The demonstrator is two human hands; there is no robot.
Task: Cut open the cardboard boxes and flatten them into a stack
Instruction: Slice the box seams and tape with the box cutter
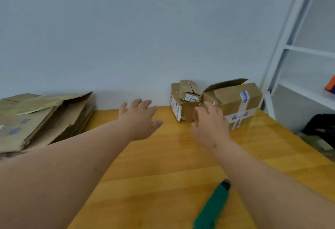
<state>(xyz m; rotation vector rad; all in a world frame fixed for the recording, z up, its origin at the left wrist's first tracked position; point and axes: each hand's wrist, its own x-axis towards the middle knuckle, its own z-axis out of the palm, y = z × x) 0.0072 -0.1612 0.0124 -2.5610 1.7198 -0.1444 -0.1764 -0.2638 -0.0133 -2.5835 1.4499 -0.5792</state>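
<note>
Far back on the desk [163, 165], against the pale wall [145, 29], stand two cardboard boxes side by side. The crumpled box [184, 101] on the left carries a white label and a torn, caved-in top; the taped box [239, 100] on the right has one flap raised and white printed tape crossing its front. Both hands reach toward them with fingers spread and relaxed, grasping nothing. The right hand [211, 125] is in front of the gap between the two boxes, its fingertips overlapping them in view; whether it touches either one is not clear. The left hand [140, 119] hovers over the bare wood, apart from the crumpled box. On the left end of the desk lies a stack of flattened cardboard [41, 118], some sheets printed in blue. Near the front edge, just beside the right forearm, a green utility knife [213, 207] lies untouched. A white shelf unit [304, 51] stands at the right.
</note>
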